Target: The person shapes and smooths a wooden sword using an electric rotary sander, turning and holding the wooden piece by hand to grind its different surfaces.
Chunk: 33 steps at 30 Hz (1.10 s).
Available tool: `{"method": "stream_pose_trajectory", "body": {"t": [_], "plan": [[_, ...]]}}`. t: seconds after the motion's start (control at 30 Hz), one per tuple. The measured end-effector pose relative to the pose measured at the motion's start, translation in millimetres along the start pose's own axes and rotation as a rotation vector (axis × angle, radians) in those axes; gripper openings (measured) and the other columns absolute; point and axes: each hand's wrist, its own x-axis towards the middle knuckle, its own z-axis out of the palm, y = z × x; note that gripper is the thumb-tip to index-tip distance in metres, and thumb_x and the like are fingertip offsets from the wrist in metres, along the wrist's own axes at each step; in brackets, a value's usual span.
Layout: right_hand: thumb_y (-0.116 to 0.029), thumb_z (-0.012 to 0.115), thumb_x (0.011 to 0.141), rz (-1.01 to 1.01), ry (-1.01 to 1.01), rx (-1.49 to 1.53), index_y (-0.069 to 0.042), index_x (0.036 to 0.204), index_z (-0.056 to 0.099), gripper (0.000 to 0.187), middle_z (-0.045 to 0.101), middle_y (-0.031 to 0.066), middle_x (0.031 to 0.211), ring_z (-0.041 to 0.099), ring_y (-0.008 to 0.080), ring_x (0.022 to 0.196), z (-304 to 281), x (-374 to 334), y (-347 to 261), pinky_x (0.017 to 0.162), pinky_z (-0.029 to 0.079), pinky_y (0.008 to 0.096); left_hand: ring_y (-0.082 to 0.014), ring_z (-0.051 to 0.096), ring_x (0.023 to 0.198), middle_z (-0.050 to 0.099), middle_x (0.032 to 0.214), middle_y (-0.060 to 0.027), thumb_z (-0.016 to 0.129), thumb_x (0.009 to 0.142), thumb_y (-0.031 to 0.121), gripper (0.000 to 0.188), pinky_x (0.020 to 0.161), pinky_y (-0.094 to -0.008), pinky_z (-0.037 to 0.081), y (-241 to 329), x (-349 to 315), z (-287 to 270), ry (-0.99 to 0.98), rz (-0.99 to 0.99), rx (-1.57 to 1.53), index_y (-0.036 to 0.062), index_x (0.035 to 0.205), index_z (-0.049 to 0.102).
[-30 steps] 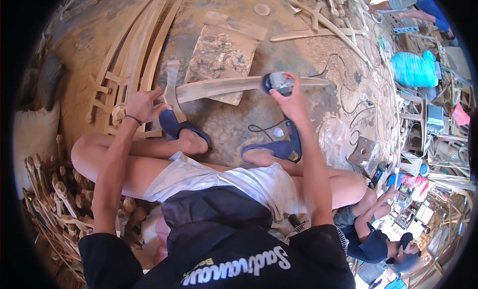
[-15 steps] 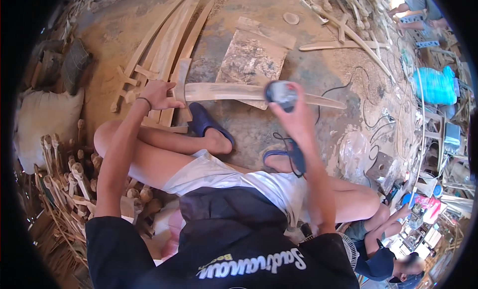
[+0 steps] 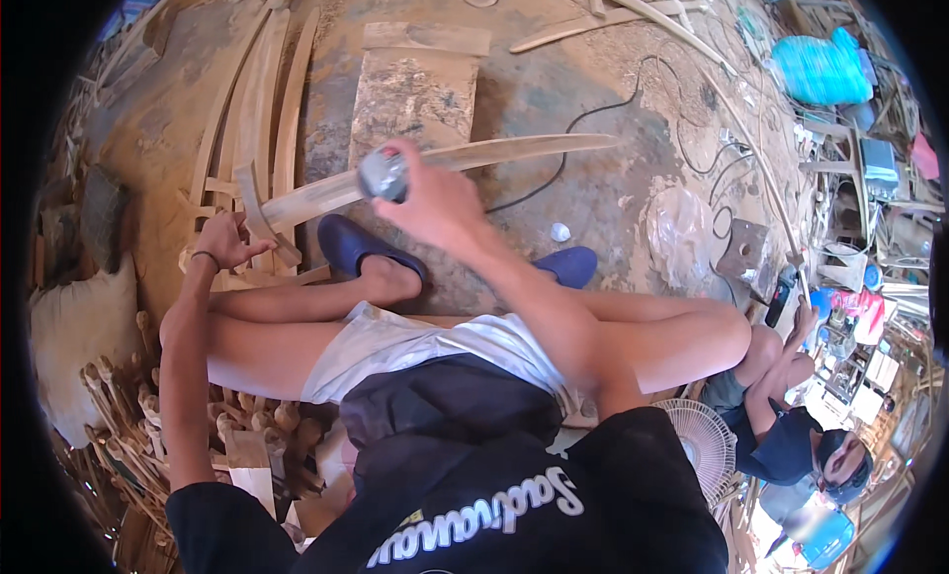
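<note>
A wooden sword (image 3: 512, 153) with a curved blade lies across in front of me, its tip pointing right. My left hand (image 3: 229, 242) is closed around its handle, just left of the curved crossguard (image 3: 265, 216); the grip is mostly hidden by my fingers. My right hand (image 3: 435, 200) clasps a small grey and black power sander (image 3: 384, 174) from above and the right. The sander sits over the blade, in the part between crossguard and mid-length. Motion blurs it slightly, and its underside is hidden. Beyond the blade lies a worn, stained board (image 3: 415, 94).
Several more wooden swords (image 3: 259, 99) lie at left. Carved wooden pieces (image 3: 247, 416) are piled by my left knee. A black cable (image 3: 641, 85) curves over the floor. At right are a clear plastic bag (image 3: 682, 228), a fan (image 3: 697, 445) and a seated person (image 3: 781, 436).
My right hand has brought the sander left along the blade toward the crossguard. The sword is now slanted, its tip farther from me than its handle. The whole view has shifted too.
</note>
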Motion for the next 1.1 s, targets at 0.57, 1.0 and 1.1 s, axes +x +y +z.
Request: {"method": "stream_pose_trajectory", "body": {"t": [0.57, 1.0, 1.1], "plan": [[-0.041, 0.091, 0.088, 0.370, 0.462, -0.104, -0.022, 0.158, 0.052, 0.083, 0.077, 0.0254, 0.133, 0.075, 0.0428, 0.124, -161.7, -36.7, 256.7, 0.105, 0.059, 0.0485, -0.0339, 0.064, 0.059, 0.061, 0.060, -0.0125, 0.094, 0.070, 0.077, 0.082, 0.064, -0.0489, 0.053, -16.6, 33.6, 24.1, 0.168, 0.122, -0.015, -0.0003, 0.078, 0.068], [-0.050, 0.086, 0.090, 0.176, 0.124, -0.016, -0.027, 0.156, 0.049, 0.079, 0.080, 0.0255, 0.117, 0.078, 0.0498, 0.109, -77.4, -35.6, 80.2, 0.094, 0.062, 0.0560, -0.0370, 0.073, 0.072, 0.073, 0.073, -0.0196, 0.096, 0.074, 0.060, 0.071, 0.072, -0.0502, 0.057, -50.8, -15.7, -18.1, -0.080, -0.030, -0.162, -0.0036, 0.101, 0.080], [-0.052, 0.085, 0.090, 0.031, 0.101, 0.043, -0.029, 0.155, 0.050, 0.077, 0.081, 0.0255, 0.116, 0.078, 0.0500, 0.108, -38.7, -15.9, 63.3, 0.093, 0.062, 0.0570, -0.0352, 0.073, 0.067, 0.070, 0.065, -0.0168, 0.096, 0.074, 0.060, 0.068, 0.070, -0.0490, 0.058, -84.8, -22.3, -8.1, -0.113, -0.095, -0.154, -0.0030, 0.094, 0.080]]}}
